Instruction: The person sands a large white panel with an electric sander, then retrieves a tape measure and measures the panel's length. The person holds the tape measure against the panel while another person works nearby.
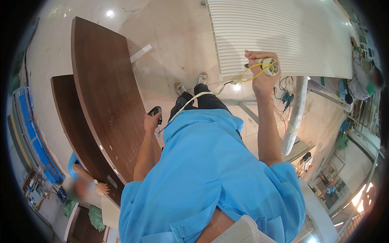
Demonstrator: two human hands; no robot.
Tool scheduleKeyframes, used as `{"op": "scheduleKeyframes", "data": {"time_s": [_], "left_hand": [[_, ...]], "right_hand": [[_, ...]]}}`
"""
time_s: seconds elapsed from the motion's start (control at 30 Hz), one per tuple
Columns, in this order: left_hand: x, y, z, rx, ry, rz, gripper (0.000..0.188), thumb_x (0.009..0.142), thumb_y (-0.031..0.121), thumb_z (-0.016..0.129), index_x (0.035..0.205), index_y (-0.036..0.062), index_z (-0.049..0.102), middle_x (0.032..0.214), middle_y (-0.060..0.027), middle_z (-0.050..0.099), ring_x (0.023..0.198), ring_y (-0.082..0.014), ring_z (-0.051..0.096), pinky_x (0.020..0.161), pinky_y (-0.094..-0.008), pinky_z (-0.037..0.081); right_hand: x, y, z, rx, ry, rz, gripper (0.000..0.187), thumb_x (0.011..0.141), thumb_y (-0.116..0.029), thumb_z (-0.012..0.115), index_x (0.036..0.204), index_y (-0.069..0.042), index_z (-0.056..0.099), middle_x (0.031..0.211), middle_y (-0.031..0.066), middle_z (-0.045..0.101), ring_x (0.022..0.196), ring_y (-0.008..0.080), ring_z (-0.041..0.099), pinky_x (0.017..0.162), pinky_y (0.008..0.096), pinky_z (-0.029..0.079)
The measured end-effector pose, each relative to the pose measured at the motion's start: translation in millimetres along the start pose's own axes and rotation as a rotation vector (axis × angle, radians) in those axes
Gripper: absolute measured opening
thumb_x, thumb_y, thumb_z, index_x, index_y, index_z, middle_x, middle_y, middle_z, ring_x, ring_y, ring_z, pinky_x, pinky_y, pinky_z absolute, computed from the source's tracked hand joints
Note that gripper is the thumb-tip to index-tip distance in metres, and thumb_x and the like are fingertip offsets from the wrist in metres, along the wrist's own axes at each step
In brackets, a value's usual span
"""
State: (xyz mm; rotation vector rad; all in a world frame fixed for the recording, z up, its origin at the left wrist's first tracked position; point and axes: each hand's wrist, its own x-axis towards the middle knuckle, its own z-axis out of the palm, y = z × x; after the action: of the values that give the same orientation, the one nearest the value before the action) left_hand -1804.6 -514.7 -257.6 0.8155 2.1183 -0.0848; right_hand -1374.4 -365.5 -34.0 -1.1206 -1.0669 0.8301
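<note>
No legible text or numbers, apparently, at this blur.

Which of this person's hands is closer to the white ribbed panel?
The right one. The right hand appears over the near edge of the white ribbed panel; the left hand is farther off, beside the larger brown board.

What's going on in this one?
The wearer's right hand grips a cream cylindrical object near the lower edge of a white ribbed panel. The left hand holds a small black handheld object beside a large dark-brown flat panel. At lower left, another person's hand is by the brown panels' near end.
</note>
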Motion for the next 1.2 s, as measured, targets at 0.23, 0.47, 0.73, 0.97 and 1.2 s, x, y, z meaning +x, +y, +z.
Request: {"op": "scheduleKeyframes", "data": {"time_s": [0.23, 0.47, 0.73, 0.97, 1.2], "left_hand": [[0, -1, 3, -0.049, -0.053, -0.037, 0.090, 0.065, 0.052, 0.080, 0.131, -0.0052, 0.056, 0.113, -0.0226, 0.073, 0.104, -0.0339, 0.073, 0.092, -0.0407, 0.055], [8, -14, 10, 0.012, -0.002, -0.010, 0.091, 0.066, 0.053, 0.080, 0.131, -0.0057, 0.056, 0.114, -0.0233, 0.073, 0.105, -0.0344, 0.073, 0.094, -0.0415, 0.054], [-2, 5, 2, -0.032, -0.008, -0.023, 0.090, 0.067, 0.051, 0.079, 0.133, -0.0062, 0.056, 0.113, -0.0234, 0.073, 0.103, -0.0335, 0.073, 0.092, -0.0408, 0.055], [-2, 8, 0, -0.005, -0.013, -0.021, 0.090, 0.067, 0.051, 0.079, 0.134, -0.0056, 0.056, 0.113, -0.0231, 0.073, 0.101, -0.0330, 0.074, 0.089, -0.0403, 0.056], [4, -2, 5, -0.054, -0.023, -0.040, 0.091, 0.067, 0.052, 0.080, 0.134, -0.0049, 0.056, 0.116, -0.0242, 0.072, 0.105, -0.0347, 0.073, 0.092, -0.0410, 0.056]], "right_hand": [[-6, 5, 8, -0.073, 0.004, 0.061, 0.024, 0.084, 0.017, 0.064, 0.100, 0.000, 0.058, 0.095, 0.0150, 0.069, 0.099, 0.0263, 0.070, 0.104, 0.0507, 0.055], [5, 7, 6, -0.012, 0.013, 0.020, 0.023, 0.084, 0.015, 0.066, 0.100, 0.000, 0.058, 0.096, 0.0160, 0.070, 0.097, 0.0271, 0.070, 0.104, 0.0516, 0.054], [7, 7, 8, -0.027, 0.005, 0.035, 0.021, 0.085, 0.014, 0.066, 0.099, 0.000, 0.059, 0.095, 0.0155, 0.070, 0.096, 0.0262, 0.071, 0.103, 0.0504, 0.055], [10, 10, 16, -0.085, 0.015, 0.072, 0.022, 0.084, 0.015, 0.067, 0.099, 0.000, 0.059, 0.094, 0.0153, 0.070, 0.095, 0.0254, 0.071, 0.100, 0.0472, 0.057], [18, 12, 10, -0.003, 0.002, -0.028, 0.021, 0.083, 0.012, 0.069, 0.098, 0.000, 0.061, 0.094, 0.0144, 0.072, 0.096, 0.0237, 0.072, 0.094, 0.0422, 0.059]]}}
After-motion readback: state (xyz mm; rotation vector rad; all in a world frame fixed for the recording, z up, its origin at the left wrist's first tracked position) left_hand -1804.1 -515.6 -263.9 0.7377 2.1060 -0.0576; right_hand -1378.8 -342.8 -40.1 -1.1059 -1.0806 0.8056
